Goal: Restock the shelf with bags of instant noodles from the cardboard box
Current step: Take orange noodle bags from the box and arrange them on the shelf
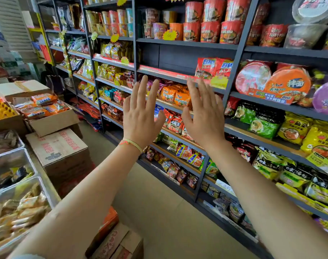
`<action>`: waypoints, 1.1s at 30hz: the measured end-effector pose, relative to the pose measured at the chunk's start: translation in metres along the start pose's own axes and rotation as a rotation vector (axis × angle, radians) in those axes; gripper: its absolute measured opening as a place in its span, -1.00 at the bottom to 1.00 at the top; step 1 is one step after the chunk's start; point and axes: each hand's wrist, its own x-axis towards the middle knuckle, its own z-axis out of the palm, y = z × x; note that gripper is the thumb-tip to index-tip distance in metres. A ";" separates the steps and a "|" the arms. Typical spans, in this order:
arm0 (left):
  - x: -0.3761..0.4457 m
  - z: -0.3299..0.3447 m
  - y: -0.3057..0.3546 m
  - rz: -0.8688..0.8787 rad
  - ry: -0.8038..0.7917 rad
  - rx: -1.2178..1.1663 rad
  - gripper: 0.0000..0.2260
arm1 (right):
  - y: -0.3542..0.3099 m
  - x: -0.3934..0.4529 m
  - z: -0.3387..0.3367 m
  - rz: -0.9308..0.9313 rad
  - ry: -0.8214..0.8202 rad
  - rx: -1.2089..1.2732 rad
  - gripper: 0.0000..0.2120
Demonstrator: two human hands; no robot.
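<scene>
Fingers of the left hand and fingers of the right hand: straight, spread apart, holding nothing, backs of both hands toward the camera. The hands are raised side by side, apart from each other, in front of the shelf. A thin band circles the left wrist. Bags of instant noodles: orange bags stand on the shelf board seen between the two hands, behind the fingertips; whether the fingers touch them cannot be told. Red bags stand one level higher, just right of the right fingertips. More orange bags lie in the open cardboard box, well to the left of both hands, stacked on a closed box.
</scene>
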 end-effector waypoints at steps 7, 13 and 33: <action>-0.006 0.127 -0.013 -0.147 -0.637 -0.006 -0.72 | 0.078 -0.021 0.099 0.150 -0.415 0.188 -0.75; 0.015 0.255 -0.002 -0.088 -1.139 -0.033 -0.77 | 0.178 -0.026 0.203 0.265 -0.660 0.412 -0.72; 0.030 0.468 -0.278 -0.937 -0.904 -0.057 -0.64 | 0.099 0.164 0.604 0.151 -1.209 0.784 -0.82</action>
